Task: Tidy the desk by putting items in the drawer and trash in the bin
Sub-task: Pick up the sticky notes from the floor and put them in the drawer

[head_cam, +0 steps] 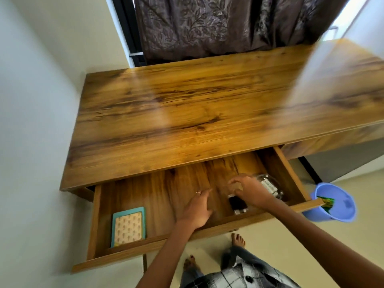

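Bare hands (197,208) (249,192) over grainy wooden drawer (99,215), beside patterned rectangular notebook (128,226).

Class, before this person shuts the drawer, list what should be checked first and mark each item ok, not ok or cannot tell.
1. Desk top bare of items in view: ok.
2. Notebook lies flat in the drawer: ok.
3. Dark small object released by right hand: cannot tell.
4. Left hand out of the drawer: not ok.
5. Clear packet fully inside: ok.
6. Wrapper in blue bin: ok.
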The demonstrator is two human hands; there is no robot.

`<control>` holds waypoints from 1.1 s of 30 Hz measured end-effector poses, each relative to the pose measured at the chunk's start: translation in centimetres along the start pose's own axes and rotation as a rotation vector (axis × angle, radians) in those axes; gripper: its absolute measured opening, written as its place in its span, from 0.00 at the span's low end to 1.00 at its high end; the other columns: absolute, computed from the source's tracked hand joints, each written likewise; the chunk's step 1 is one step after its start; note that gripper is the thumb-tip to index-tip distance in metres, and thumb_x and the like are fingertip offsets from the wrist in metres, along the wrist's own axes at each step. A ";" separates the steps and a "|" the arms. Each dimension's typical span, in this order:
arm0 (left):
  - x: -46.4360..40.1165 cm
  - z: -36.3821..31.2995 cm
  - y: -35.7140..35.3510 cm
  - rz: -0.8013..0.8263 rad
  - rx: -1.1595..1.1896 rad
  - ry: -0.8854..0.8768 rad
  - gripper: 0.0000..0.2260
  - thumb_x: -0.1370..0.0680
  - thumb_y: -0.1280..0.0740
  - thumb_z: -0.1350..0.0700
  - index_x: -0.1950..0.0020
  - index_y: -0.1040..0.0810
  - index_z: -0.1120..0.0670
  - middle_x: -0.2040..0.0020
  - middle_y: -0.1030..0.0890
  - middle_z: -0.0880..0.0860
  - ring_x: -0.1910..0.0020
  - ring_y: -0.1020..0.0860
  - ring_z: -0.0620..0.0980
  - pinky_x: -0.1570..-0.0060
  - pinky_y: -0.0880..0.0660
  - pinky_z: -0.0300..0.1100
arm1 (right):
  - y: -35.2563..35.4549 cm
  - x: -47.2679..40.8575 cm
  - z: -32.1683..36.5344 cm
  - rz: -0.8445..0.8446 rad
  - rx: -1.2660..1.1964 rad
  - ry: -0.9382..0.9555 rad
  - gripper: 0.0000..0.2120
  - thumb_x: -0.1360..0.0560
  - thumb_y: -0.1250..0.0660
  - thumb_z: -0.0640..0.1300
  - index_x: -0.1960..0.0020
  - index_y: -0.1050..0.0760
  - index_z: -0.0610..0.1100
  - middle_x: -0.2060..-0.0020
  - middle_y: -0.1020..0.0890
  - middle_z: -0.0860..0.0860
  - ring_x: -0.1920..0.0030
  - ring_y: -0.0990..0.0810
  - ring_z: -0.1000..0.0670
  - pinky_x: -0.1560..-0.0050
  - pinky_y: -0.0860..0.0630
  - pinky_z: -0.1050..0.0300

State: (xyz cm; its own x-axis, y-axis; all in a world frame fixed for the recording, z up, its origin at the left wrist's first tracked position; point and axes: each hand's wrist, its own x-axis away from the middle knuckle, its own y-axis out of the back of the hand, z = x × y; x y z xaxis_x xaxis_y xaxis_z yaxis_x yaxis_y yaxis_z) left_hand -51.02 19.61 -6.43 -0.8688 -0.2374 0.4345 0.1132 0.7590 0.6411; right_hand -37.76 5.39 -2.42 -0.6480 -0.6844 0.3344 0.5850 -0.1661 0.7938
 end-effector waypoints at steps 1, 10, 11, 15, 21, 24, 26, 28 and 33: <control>-0.7 -0.9 -0.4 0.016 -0.020 0.008 0.31 0.24 0.32 0.54 0.25 0.42 0.45 0.28 0.33 0.50 0.32 0.31 0.51 0.35 0.29 0.48 | 0.8 -0.2 -1.2 0.004 0.007 -0.009 0.14 0.25 0.34 0.37 0.40 0.23 0.46 0.41 0.21 0.50 0.45 0.21 0.52 0.53 0.30 0.67; -3.8 -4.7 -2.5 0.058 -0.120 0.041 0.31 0.29 0.27 0.53 0.29 0.35 0.50 0.33 0.28 0.52 0.35 0.29 0.53 0.37 0.29 0.47 | 1.3 -2.3 -6.6 0.201 0.381 0.151 0.25 0.29 0.30 0.49 0.34 0.30 0.52 0.35 0.27 0.52 0.34 0.31 0.50 0.35 0.33 0.51; -4.0 -4.9 -2.6 0.065 -0.129 0.042 0.32 0.30 0.26 0.51 0.29 0.35 0.50 0.33 0.28 0.53 0.35 0.29 0.53 0.37 0.29 0.48 | 0.8 -2.5 -6.7 0.216 0.440 0.189 0.26 0.30 0.29 0.51 0.34 0.31 0.53 0.34 0.28 0.52 0.33 0.33 0.49 0.34 0.37 0.50; -4.8 -5.4 -3.2 0.017 -0.221 0.024 0.33 0.34 0.25 0.44 0.32 0.33 0.47 0.37 0.25 0.51 0.38 0.27 0.52 0.43 0.26 0.47 | -0.2 -3.1 -6.5 0.244 0.593 0.292 0.30 0.31 0.29 0.56 0.32 0.33 0.52 0.34 0.29 0.51 0.32 0.36 0.47 0.35 0.41 0.48; -5.2 -5.5 -3.5 -0.043 -0.272 -0.005 0.31 0.34 0.25 0.43 0.35 0.31 0.46 0.40 0.23 0.50 0.40 0.25 0.51 0.49 0.25 0.45 | -0.2 -3.5 -6.5 0.249 0.586 0.291 0.30 0.32 0.30 0.58 0.33 0.32 0.50 0.36 0.29 0.50 0.34 0.36 0.47 0.37 0.42 0.49; -5.2 -5.4 -3.7 -0.047 -0.264 0.003 0.30 0.34 0.25 0.43 0.36 0.31 0.45 0.41 0.23 0.49 0.41 0.25 0.51 0.50 0.26 0.44 | -0.2 -3.4 -6.5 0.261 0.554 0.295 0.28 0.31 0.29 0.56 0.34 0.30 0.49 0.36 0.28 0.50 0.34 0.36 0.47 0.37 0.42 0.49; -5.2 -5.3 -3.8 -0.053 -0.253 0.013 0.30 0.35 0.25 0.43 0.35 0.31 0.46 0.42 0.22 0.49 0.42 0.24 0.50 0.50 0.26 0.44 | -0.1 -3.4 -6.3 0.271 0.546 0.308 0.27 0.31 0.29 0.54 0.34 0.30 0.49 0.36 0.28 0.51 0.34 0.36 0.48 0.37 0.42 0.49; -5.0 -5.2 -3.9 -0.059 -0.251 0.028 0.31 0.35 0.25 0.44 0.35 0.32 0.47 0.43 0.22 0.49 0.42 0.24 0.50 0.51 0.26 0.44 | -0.1 -3.3 -6.1 0.274 0.541 0.319 0.27 0.30 0.29 0.52 0.33 0.30 0.50 0.37 0.27 0.51 0.34 0.36 0.48 0.38 0.41 0.49; -4.7 -5.0 -4.0 -0.061 -0.222 0.059 0.31 0.34 0.25 0.44 0.35 0.32 0.47 0.42 0.22 0.50 0.42 0.24 0.51 0.50 0.26 0.43 | 0.0 -3.1 -5.9 0.285 0.541 0.331 0.26 0.30 0.29 0.49 0.33 0.30 0.50 0.37 0.27 0.51 0.34 0.36 0.47 0.39 0.40 0.49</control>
State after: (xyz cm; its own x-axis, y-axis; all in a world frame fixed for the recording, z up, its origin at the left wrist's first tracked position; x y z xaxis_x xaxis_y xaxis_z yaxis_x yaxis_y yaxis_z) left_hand -44.97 14.64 -7.85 -0.8482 -0.3187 0.4231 0.1707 0.5916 0.7880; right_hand -32.88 3.29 -6.44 -0.2721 -0.8433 0.4635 0.3297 0.3707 0.8682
